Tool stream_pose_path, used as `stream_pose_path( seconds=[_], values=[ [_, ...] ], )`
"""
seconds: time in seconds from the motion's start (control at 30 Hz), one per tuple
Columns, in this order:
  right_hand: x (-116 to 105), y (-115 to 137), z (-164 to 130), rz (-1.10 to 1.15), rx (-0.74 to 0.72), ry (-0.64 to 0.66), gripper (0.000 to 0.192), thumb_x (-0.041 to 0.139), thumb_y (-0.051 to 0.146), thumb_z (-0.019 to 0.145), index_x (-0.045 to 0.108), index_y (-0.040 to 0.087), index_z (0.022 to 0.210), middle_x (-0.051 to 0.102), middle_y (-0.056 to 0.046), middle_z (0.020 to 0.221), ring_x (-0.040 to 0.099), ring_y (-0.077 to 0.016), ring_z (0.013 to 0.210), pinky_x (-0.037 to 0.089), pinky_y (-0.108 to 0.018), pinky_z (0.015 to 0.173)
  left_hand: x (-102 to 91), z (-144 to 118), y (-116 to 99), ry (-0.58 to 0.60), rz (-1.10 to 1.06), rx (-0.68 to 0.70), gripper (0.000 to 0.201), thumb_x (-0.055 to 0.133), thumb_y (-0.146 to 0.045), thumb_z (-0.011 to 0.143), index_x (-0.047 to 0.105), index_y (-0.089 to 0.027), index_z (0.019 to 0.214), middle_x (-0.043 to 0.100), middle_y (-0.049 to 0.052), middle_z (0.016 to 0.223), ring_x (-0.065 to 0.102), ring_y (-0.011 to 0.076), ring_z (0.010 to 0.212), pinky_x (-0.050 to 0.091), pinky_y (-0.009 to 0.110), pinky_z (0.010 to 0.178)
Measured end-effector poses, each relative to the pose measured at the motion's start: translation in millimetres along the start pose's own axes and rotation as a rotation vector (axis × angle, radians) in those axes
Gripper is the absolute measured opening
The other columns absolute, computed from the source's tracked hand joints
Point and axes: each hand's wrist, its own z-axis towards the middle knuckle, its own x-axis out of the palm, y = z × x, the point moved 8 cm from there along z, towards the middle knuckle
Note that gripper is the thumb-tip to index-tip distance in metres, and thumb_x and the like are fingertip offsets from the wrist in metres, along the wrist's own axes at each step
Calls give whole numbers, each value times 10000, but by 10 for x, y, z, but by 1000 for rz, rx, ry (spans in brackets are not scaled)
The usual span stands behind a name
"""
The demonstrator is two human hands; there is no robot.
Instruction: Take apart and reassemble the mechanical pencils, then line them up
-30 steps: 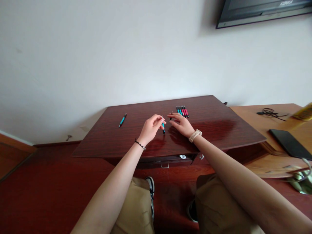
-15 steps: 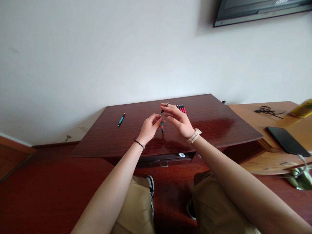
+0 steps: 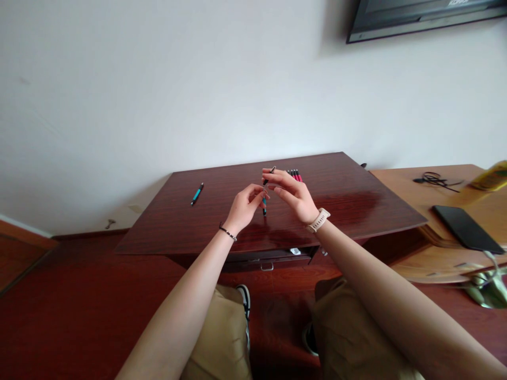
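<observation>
My left hand [image 3: 244,205] pinches the teal barrel of a pen [image 3: 264,203], which points down with its black end near the tabletop. In the fingers of my right hand [image 3: 296,196] is a black pen part with a silver clip [image 3: 272,170]; the thumb is held apart from the upper fingers. The right fingertips are close to the top of the teal barrel, where something thin and pale shows; whether they touch it I cannot tell. Behind my right hand lie several red-and-black pens [image 3: 297,176] side by side, partly hidden. Another teal-and-black pen [image 3: 197,194] lies at the left.
The dark reddish table [image 3: 222,232] stands against the white wall, with a drawer handle [image 3: 266,267] below its front edge. On the wooden cabinet [image 3: 400,184] at the right are a black phone [image 3: 467,228], a black cable [image 3: 435,180] and a yellow item [image 3: 489,177]. A television [image 3: 420,16] hangs above.
Both hands stay almost in place. My right hand has shifted very slightly to the right with the black pen part; the left keeps its pinch on the teal barrel.
</observation>
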Motion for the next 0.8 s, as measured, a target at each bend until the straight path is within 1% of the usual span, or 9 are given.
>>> stream_pose_path(
  seconds=[0.2, 0.37, 0.5, 0.67, 0.8],
  values=[
    [57, -1, -15, -92, -35, 39, 389, 579, 463, 1087, 728, 324, 1417, 634, -75, 1558, 534, -301, 1504, 439, -546, 1271, -26, 8, -8, -10, 27, 19, 279, 680, -471, 1036, 693, -196, 1085, 726, 37, 930, 707, 157, 737, 571, 293, 722],
    [98, 36, -15, -191, -74, 71, 368, 541, 402, 1099, 740, 311, 1395, 663, -76, 1525, 577, -295, 1463, 437, -545, 1273, -26, -2, -7, -14, 21, 15, 298, 696, -481, 1021, 708, -197, 1112, 750, 59, 979, 712, 173, 760, 588, 313, 739],
    [122, 14, -27, -238, -77, 92, 381, 526, 358, 1097, 724, 307, 1418, 656, -71, 1536, 576, -293, 1463, 440, -532, 1270, -24, -4, -5, -30, -15, -6, 310, 737, -471, 986, 714, -192, 1121, 748, 64, 986, 719, 190, 797, 594, 318, 748],
    [142, -80, -51, -289, -87, 108, 368, 533, 295, 1081, 751, 290, 1377, 686, -92, 1484, 618, -289, 1410, 469, -532, 1234, -39, 2, -36, -60, -75, -31, 286, 735, -387, 972, 675, -181, 1161, 757, 77, 1034, 730, 198, 859, 607, 317, 781],
    [161, -138, -63, -264, -99, 129, 393, 521, 230, 1061, 751, 269, 1377, 681, -106, 1488, 635, -284, 1392, 487, -524, 1217, -42, 7, 20, -68, -102, -84, 227, 692, -279, 949, 692, -165, 1146, 758, 64, 978, 724, 186, 834, 599, 299, 770]
  ],
)
